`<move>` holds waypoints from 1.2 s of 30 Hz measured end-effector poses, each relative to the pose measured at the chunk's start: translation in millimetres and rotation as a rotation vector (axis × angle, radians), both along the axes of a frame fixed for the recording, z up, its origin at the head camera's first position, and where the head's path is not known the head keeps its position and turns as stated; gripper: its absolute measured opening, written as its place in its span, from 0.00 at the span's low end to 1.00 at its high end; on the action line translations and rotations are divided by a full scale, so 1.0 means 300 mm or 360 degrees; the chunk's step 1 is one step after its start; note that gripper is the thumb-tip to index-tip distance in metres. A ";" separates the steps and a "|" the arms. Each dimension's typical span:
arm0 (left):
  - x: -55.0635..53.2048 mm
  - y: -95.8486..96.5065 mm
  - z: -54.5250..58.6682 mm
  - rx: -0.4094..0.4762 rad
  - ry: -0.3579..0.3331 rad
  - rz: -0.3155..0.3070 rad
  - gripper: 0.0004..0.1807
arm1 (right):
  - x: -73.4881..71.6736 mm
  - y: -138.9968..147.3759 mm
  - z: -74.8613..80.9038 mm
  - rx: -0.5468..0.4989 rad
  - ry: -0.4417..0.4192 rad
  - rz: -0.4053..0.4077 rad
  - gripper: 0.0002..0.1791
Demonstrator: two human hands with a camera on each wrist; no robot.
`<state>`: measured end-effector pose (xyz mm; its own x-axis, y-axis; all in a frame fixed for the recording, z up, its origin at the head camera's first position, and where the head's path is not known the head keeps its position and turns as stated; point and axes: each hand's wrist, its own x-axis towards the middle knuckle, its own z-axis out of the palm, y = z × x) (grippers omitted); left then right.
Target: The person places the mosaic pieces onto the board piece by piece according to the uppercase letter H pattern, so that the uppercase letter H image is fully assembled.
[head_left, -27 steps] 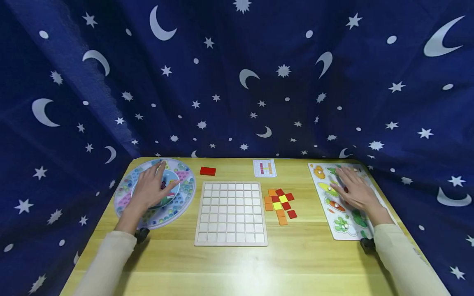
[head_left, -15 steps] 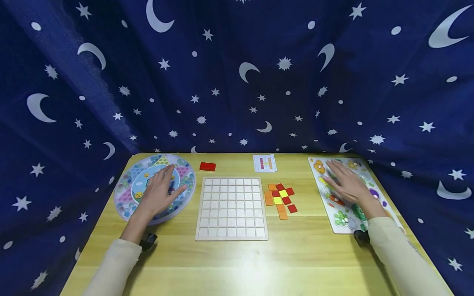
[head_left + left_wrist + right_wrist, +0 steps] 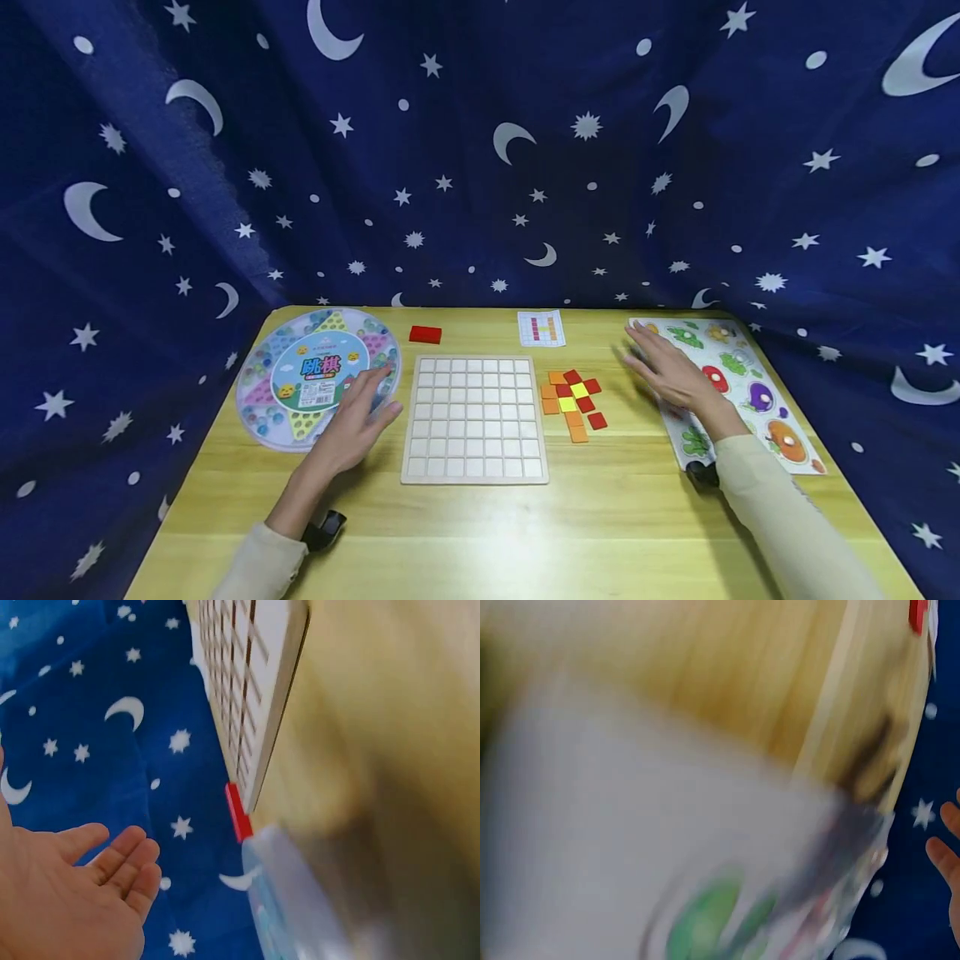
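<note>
My left hand [image 3: 351, 429] hovers with spread, relaxed fingers between the round marble game box [image 3: 255, 400] and the wooden grid board [image 3: 474, 421]; in the left wrist view its palm [image 3: 67, 892] shows bare. Over the left edge of the vegetable puzzle board [image 3: 738, 400] is my right hand [image 3: 678, 375], fingers extended and nothing held. Between the grid board and the right hand lies a loose cluster of square tiles in orange [image 3: 576, 426], red [image 3: 597, 421] and yellow [image 3: 566, 404].
A red block [image 3: 425, 334] lies behind the grid board, toward the back edge. To its right is a small pattern card [image 3: 541, 328] with coloured squares. A dark blue star-and-moon curtain [image 3: 465, 150] hangs behind the wooden table [image 3: 480, 533].
Both hands have moved inward toward the middle. The left hand has come off the centre of the round game box, and the right hand has shifted left across the puzzle board.
</note>
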<state>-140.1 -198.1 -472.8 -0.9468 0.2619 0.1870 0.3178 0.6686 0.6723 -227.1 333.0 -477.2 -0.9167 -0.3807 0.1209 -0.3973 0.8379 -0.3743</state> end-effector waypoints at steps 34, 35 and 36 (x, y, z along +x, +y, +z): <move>0.166 0.125 -0.231 -0.0097 0.0016 -0.0170 0.49 | -0.029 -0.278 -0.109 -0.0200 -0.0149 0.0169 0.12; 0.167 0.126 -0.234 -0.0086 0.0014 -0.0177 0.49 | -0.029 -0.276 -0.111 -0.0198 -0.0132 0.0172 0.11; 0.167 0.127 -0.236 -0.0073 0.0013 -0.0180 0.49 | -0.029 -0.274 -0.112 -0.0201 -0.0123 0.0172 0.10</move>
